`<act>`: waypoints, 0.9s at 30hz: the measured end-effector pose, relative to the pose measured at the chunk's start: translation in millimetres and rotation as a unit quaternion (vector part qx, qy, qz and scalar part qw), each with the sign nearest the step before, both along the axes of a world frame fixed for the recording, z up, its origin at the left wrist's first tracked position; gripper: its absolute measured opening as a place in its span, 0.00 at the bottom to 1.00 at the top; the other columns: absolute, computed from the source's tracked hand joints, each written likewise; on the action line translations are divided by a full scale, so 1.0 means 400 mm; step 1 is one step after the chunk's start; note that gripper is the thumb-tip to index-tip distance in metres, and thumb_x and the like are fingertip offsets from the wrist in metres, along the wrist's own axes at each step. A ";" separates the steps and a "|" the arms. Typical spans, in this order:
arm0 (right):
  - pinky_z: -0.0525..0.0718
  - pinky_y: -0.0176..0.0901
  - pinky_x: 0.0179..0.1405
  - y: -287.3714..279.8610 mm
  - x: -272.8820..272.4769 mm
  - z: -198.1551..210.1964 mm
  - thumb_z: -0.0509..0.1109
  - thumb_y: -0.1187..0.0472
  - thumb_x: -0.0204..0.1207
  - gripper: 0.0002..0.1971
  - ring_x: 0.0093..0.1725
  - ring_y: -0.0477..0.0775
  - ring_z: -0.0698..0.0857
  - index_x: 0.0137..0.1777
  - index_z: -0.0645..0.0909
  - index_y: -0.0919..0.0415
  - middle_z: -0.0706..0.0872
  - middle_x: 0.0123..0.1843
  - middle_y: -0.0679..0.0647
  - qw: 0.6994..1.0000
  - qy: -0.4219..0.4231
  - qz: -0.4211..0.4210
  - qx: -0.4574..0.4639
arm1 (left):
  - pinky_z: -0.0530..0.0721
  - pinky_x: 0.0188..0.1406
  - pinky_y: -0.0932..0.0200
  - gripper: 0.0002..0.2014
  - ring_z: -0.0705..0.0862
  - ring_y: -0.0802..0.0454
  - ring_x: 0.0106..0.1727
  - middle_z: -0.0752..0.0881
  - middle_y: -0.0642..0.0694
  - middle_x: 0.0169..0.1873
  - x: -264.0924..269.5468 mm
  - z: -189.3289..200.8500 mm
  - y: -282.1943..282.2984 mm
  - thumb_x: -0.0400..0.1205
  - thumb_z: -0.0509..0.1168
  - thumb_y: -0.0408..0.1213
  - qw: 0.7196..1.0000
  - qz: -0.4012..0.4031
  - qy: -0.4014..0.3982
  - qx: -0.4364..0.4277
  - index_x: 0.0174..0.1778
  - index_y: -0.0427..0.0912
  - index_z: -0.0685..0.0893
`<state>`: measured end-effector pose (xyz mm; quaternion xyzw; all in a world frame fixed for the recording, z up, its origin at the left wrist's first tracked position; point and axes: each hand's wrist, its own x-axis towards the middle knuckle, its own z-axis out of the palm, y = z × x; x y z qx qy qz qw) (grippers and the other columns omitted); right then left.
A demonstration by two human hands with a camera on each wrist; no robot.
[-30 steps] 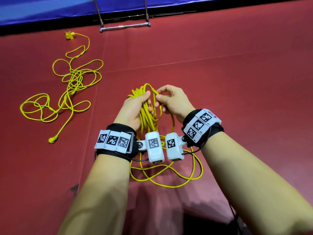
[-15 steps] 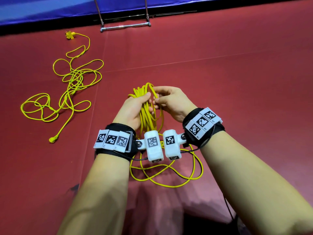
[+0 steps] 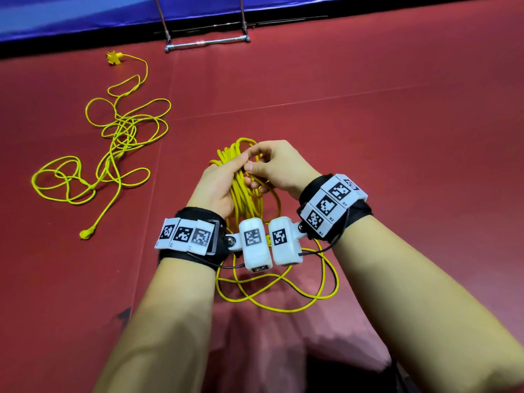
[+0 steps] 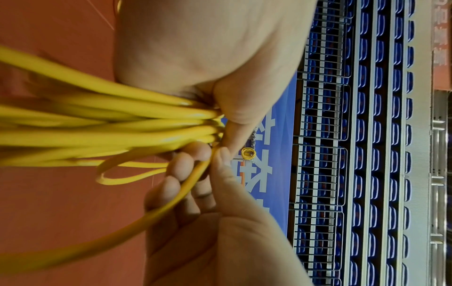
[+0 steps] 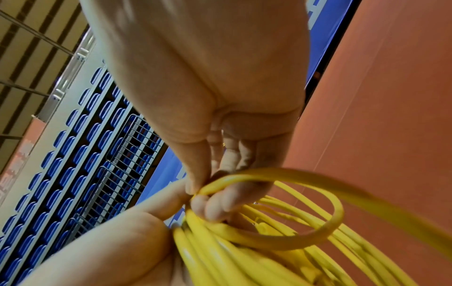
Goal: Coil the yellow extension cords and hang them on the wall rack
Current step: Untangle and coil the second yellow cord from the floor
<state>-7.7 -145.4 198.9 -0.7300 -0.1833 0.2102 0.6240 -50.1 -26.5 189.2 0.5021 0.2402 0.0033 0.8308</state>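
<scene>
Since the earlier frames the right hand (image 3: 279, 165) has slid closer to the left hand (image 3: 218, 185), so that its thumb and forefinger now meet the left thumb at the top of the bundle, and a small new loop (image 5: 305, 228) stands out below its fingers. The left hand holds the coiled yellow cord (image 3: 243, 197) with its fingers curled round the gathered strands; in the left wrist view the strands (image 4: 110, 123) run together into the crook of its thumb. The right hand pinches a single strand (image 4: 186, 185) between thumb and fingers (image 4: 181, 160), and that strand runs down and away across its palm. The lower loops of the coil (image 3: 283, 293) hang below both wrists, over the red floor (image 3: 397, 123); whether they touch it I cannot tell.

A second yellow cord (image 3: 119, 143) lies loose and tangled on the floor, well apart to the left, with one plug (image 3: 113, 56) at its far end near the wall and another plug (image 3: 86, 233) at its near end. A metal bar on two rods (image 3: 207, 42) sits at the foot of the blue wall (image 3: 85, 12) ahead. In the left wrist view a small yellow coil (image 4: 248, 153) shows against that blue wall, and rows of blue seats (image 4: 362, 135) rise behind it.
</scene>
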 end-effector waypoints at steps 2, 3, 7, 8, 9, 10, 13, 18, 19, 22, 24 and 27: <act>0.81 0.42 0.22 0.006 -0.003 -0.003 0.69 0.69 0.81 0.08 0.23 0.54 0.81 0.56 0.73 0.66 0.84 0.32 0.62 1.000 0.018 -0.007 0.002 | 0.83 0.26 0.51 0.11 0.76 0.45 0.19 0.73 0.40 0.22 0.004 -0.003 0.010 0.85 0.65 0.36 1.000 -0.016 0.020 -0.004 0.39 0.35 0.84; 0.81 0.43 0.22 0.007 -0.005 -0.005 0.71 0.67 0.80 0.10 0.23 0.55 0.82 0.54 0.72 0.65 0.85 0.33 0.62 1.000 0.024 -0.001 -0.003 | 0.82 0.26 0.52 0.13 0.76 0.45 0.19 0.73 0.40 0.23 0.006 -0.003 0.017 0.85 0.63 0.37 0.999 -0.016 0.028 -0.007 0.37 0.36 0.82; 0.79 0.42 0.25 -0.012 -0.001 -0.018 0.73 0.66 0.79 0.09 0.25 0.58 0.83 0.51 0.75 0.65 0.83 0.30 0.62 0.995 0.031 0.083 -0.038 | 0.82 0.27 0.56 0.14 0.77 0.49 0.20 0.76 0.45 0.20 0.012 0.006 0.057 0.84 0.63 0.36 0.996 0.067 0.036 -0.040 0.31 0.40 0.76; 0.79 0.43 0.27 -0.021 0.004 -0.022 0.72 0.68 0.79 0.07 0.27 0.59 0.83 0.52 0.76 0.67 0.82 0.30 0.62 0.994 0.035 0.101 -0.039 | 0.81 0.25 0.59 0.13 0.76 0.52 0.18 0.76 0.47 0.21 0.015 0.006 0.071 0.83 0.64 0.35 0.994 0.097 0.034 -0.041 0.31 0.40 0.77; 0.80 0.44 0.29 -0.030 0.009 -0.026 0.71 0.70 0.79 0.06 0.28 0.59 0.83 0.53 0.78 0.69 0.82 0.30 0.61 0.992 0.038 0.112 -0.040 | 0.79 0.24 0.61 0.12 0.75 0.53 0.18 0.78 0.48 0.22 0.017 0.007 0.084 0.82 0.64 0.34 0.992 0.119 0.032 -0.038 0.31 0.40 0.77; 0.81 0.43 0.30 -0.035 0.012 -0.030 0.69 0.72 0.80 0.07 0.29 0.58 0.83 0.56 0.78 0.71 0.81 0.30 0.61 0.991 0.040 0.119 -0.041 | 0.79 0.24 0.61 0.12 0.75 0.53 0.19 0.79 0.49 0.22 0.019 0.006 0.097 0.82 0.65 0.33 0.990 0.136 0.031 -0.035 0.31 0.41 0.78; 0.82 0.38 0.28 -0.028 0.011 -0.041 0.65 0.74 0.82 0.12 0.27 0.52 0.83 0.63 0.79 0.75 0.80 0.31 0.59 0.989 0.036 0.139 -0.040 | 0.82 0.36 0.55 0.13 0.81 0.51 0.27 0.79 0.51 0.20 0.016 0.016 0.111 0.82 0.65 0.32 0.987 0.156 0.022 -0.043 0.31 0.42 0.78; 0.84 0.42 0.37 -0.028 0.008 -0.075 0.69 0.73 0.79 0.08 0.33 0.56 0.83 0.57 0.84 0.70 0.84 0.34 0.57 0.983 0.053 0.175 -0.032 | 0.82 0.23 0.61 0.14 0.84 0.55 0.26 0.77 0.52 0.20 0.000 0.035 0.124 0.85 0.63 0.32 0.976 0.197 -0.007 -0.090 0.32 0.43 0.74; 0.84 0.42 0.37 -0.039 0.011 -0.084 0.70 0.73 0.78 0.06 0.33 0.56 0.83 0.53 0.85 0.69 0.84 0.36 0.59 0.981 0.054 0.178 -0.048 | 0.82 0.26 0.62 0.13 0.83 0.55 0.25 0.77 0.52 0.21 -0.001 0.036 0.134 0.84 0.64 0.32 0.972 0.208 -0.014 -0.112 0.33 0.43 0.74; 0.83 0.40 0.35 -0.079 0.027 -0.122 0.72 0.70 0.77 0.02 0.33 0.57 0.85 0.46 0.86 0.66 0.83 0.38 0.62 0.969 0.034 0.187 -0.157 | 0.80 0.33 0.62 0.11 0.80 0.55 0.25 0.76 0.53 0.24 0.000 0.043 0.171 0.82 0.65 0.32 0.961 0.234 -0.038 -0.142 0.34 0.45 0.74; 0.84 0.42 0.35 -0.107 0.042 -0.157 0.74 0.68 0.76 0.01 0.32 0.55 0.86 0.46 0.87 0.64 0.84 0.34 0.59 0.954 0.019 0.182 -0.239 | 0.78 0.36 0.62 0.12 0.77 0.54 0.26 0.74 0.52 0.25 -0.003 0.054 0.190 0.81 0.65 0.33 0.957 0.249 -0.059 -0.140 0.32 0.45 0.73; 0.81 0.43 0.42 -0.134 0.056 -0.197 0.72 0.64 0.78 0.03 0.36 0.56 0.85 0.46 0.88 0.60 0.86 0.31 0.57 0.933 0.015 0.179 -0.313 | 0.76 0.34 0.62 0.10 0.75 0.54 0.25 0.73 0.53 0.25 -0.014 0.079 0.204 0.79 0.65 0.32 0.952 0.258 -0.089 -0.136 0.34 0.46 0.73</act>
